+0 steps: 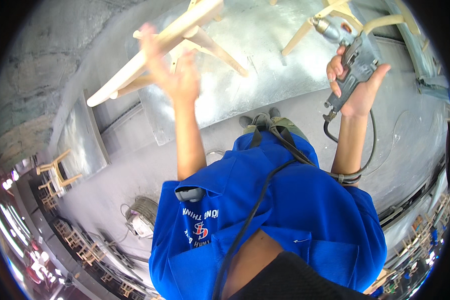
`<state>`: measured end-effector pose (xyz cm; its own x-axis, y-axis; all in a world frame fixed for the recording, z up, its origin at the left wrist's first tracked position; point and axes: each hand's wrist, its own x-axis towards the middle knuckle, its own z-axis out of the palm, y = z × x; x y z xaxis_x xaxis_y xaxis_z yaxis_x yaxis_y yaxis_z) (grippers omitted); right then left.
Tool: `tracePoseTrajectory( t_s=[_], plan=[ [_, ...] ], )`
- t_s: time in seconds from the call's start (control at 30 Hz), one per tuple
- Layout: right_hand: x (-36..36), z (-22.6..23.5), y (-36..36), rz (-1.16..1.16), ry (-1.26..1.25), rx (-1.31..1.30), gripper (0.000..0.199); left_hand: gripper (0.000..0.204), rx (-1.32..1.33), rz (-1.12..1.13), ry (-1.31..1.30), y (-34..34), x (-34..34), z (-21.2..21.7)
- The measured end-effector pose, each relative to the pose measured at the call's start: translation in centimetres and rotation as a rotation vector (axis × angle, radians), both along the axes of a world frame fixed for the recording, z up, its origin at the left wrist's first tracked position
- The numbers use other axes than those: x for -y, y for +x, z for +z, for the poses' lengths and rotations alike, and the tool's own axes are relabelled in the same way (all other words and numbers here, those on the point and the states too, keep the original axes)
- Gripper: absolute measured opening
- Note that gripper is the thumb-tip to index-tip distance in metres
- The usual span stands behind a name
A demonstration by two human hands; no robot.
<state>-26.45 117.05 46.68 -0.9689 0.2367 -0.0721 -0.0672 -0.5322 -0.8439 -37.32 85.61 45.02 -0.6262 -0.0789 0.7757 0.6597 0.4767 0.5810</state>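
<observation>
My left hand [183, 84] is raised with its fingers spread, somewhat smeared by motion, over a pale wooden chair frame [127, 74] at the upper left. Whether a fingertip touches the wood I cannot tell. The frame lies on a grey metal-topped table [210, 102], one leg slanting toward the middle. In my right hand [363, 103] is an air drill [356, 75] with a dark grey body and a silver chuck; its nose points up and left. From the drill's handle a dark air hose [375, 142] loops down past my right forearm.
Another wooden chair frame [299, 36] stands at the table's upper right. A coiled hose [144, 209] sits on the floor at the lower left. Several wooden chairs [60, 172] line the left side. Cables [285, 142] run across my blue jacket.
</observation>
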Motion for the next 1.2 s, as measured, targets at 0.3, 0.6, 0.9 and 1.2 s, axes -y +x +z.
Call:
tracePoseTrajectory(
  t_s=[0.3, 0.6, 0.9, 1.2],
  plan=[
    [-2.6, -4.7, -1.7, 0.079, -0.074, 0.164, 0.091, 0.04, 0.068, 0.52, -0.141, 6.7, 7.5, -1.1],
    [0.2, -13.3, 5.0, 0.06, 0.079, 0.523, 0.074, 0.095, -0.037, 0.687, -0.759, -0.8, 13.0, -2.6],
    [11.0, -14.9, 8.9, -0.051, -0.001, 0.605, 0.033, 0.084, -0.381, 0.658, -0.794, -7.1, 19.0, -2.7],
    [11.4, -14.8, 8.0, 0.022, -0.008, 0.633, 0.049, 0.067, -0.263, 0.615, -1.008, -5.4, 17.5, 1.2]
  ],
)
